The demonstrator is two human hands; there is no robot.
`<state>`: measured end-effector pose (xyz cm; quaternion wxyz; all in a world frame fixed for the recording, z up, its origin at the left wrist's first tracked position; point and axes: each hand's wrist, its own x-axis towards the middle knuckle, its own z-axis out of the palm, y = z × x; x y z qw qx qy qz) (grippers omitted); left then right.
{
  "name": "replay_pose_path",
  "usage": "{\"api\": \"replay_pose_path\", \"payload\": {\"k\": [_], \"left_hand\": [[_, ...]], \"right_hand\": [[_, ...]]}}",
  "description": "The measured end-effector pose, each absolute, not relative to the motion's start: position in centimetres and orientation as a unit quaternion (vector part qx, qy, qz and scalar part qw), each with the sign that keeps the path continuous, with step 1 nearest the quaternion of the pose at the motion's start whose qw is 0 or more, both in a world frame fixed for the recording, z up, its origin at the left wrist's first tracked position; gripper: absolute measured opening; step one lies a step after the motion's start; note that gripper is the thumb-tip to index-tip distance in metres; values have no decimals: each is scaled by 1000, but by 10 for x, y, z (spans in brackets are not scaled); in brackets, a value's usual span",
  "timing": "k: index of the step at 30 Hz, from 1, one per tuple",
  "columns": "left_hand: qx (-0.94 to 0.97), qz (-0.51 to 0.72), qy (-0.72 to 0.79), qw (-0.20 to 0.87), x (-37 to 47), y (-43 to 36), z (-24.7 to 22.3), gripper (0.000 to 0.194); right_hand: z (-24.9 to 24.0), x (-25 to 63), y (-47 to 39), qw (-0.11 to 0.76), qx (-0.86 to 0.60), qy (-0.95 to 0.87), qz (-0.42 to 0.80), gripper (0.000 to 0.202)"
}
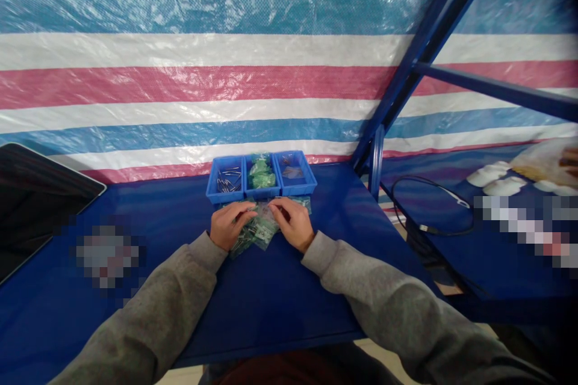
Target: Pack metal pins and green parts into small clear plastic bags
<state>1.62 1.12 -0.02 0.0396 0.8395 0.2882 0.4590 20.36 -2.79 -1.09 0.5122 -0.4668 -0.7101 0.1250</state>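
Several small clear bags with green parts (263, 231) lie in a pile on the blue table, in front of three joined blue bins. My left hand (229, 224) is at the left side of the pile, thumb and fingertips pinched together. My right hand (292, 222) is closed in the same way at the right. A clear plastic piece seems to span the gap between them, too small to make out. Metal pins lie in the left bin (221, 197), green packets (262, 173) fill the middle one, and small thin parts sit in the right bin (300, 190).
A dark screen (40, 204) stands at the left. Blue metal posts (397, 84) rise at the right. Beyond them are a black cable (428, 231), white rounded items (497, 179), a plastic bag (544, 159) and part of another person's hand (569, 158).
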Motion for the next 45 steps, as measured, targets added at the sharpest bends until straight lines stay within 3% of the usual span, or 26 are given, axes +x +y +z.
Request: {"api": "replay_pose_path", "payload": {"k": [8,36,45], "left_hand": [[851,438,272,100,14,13,-2,21],[847,458,258,76,17,8,5,9],[754,524,378,-116,2,25,6,7]], "right_hand": [[-9,203,-29,508,-468,-712,128,21],[-14,203,-27,475,-441,-751,127,22],[-12,203,-29,470,-449,-750,124,24]]}}
